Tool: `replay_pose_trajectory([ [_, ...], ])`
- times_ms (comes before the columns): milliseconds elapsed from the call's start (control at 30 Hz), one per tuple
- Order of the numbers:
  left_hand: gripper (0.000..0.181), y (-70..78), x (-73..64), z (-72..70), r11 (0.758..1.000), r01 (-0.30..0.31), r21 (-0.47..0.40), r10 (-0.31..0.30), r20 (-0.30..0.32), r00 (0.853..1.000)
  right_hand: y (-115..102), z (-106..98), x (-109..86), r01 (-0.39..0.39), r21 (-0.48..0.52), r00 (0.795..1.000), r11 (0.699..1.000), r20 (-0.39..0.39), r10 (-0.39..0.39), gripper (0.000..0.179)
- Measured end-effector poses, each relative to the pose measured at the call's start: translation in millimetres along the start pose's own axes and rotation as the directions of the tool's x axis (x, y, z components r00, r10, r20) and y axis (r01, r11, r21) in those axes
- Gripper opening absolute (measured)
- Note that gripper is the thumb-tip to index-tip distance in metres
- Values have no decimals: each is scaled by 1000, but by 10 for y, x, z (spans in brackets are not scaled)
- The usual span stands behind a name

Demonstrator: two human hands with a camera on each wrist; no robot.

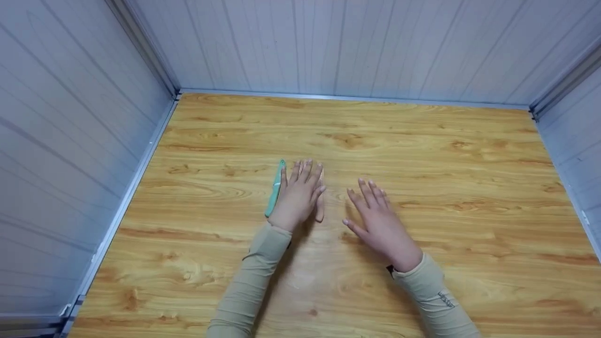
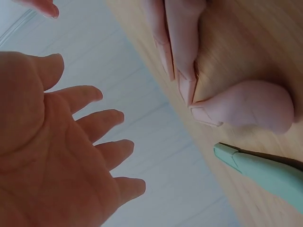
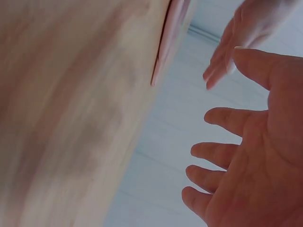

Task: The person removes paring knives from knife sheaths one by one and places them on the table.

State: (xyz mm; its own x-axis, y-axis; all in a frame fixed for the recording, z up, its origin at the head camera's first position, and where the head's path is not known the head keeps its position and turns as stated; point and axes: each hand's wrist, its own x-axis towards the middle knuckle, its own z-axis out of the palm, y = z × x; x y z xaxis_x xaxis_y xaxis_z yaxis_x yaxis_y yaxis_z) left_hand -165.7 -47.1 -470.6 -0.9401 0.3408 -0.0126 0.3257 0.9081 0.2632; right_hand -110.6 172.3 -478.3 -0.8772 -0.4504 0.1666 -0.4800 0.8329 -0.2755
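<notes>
My left hand [image 1: 296, 197] is above the table with its fingers straight and spread, holding nothing. Just left of it lies a slim green knife-shaped tool [image 1: 273, 199] with a pale band across its middle. Partly hidden below that hand are pink pieces [image 1: 320, 212]. The left wrist view shows them as long pink parts [image 2: 182, 33] side by side and a curved pink part [image 2: 255, 106], near the green tool [image 2: 270, 170]; their kind is unclear. To the right, my right hand [image 1: 382, 225] is also spread and holds nothing. A pink edge [image 3: 166, 47] shows in the right wrist view.
A wood-grain table [image 1: 422, 155] lies under both hands. Pale panel walls stand at the back [image 1: 319, 47], at the left [image 1: 70, 141] and at the right [image 1: 573, 126], with metal strips along the table edges.
</notes>
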Motion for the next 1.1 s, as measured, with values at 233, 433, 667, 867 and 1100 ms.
replay_pose_trajectory([
  [233, 55, -64, 156, -4, 999, -16, 42, 15, 42, 999, -107, 115, 67, 53, -20, 996, 998, 69, -52, 66],
  [433, 56, -86, 240, 44, 998, -45, 39, 42, 76, 996, -186, 199, 116, 104, -35, 990, 994, 103, -100, 66],
  [667, 55, -105, 325, 116, 997, -43, 58, 36, 128, 991, -271, 283, 175, 145, -20, 979, 989, 147, -141, 67],
  [867, 53, -123, 412, 134, 998, -29, 58, 22, 131, 991, -299, 324, 243, 164, -11, 975, 986, 152, -160, 66],
  [1100, 52, -142, 452, 154, 997, -36, 70, 24, 164, 986, -296, 369, 302, 194, 9, 969, 981, 157, -193, 65],
])
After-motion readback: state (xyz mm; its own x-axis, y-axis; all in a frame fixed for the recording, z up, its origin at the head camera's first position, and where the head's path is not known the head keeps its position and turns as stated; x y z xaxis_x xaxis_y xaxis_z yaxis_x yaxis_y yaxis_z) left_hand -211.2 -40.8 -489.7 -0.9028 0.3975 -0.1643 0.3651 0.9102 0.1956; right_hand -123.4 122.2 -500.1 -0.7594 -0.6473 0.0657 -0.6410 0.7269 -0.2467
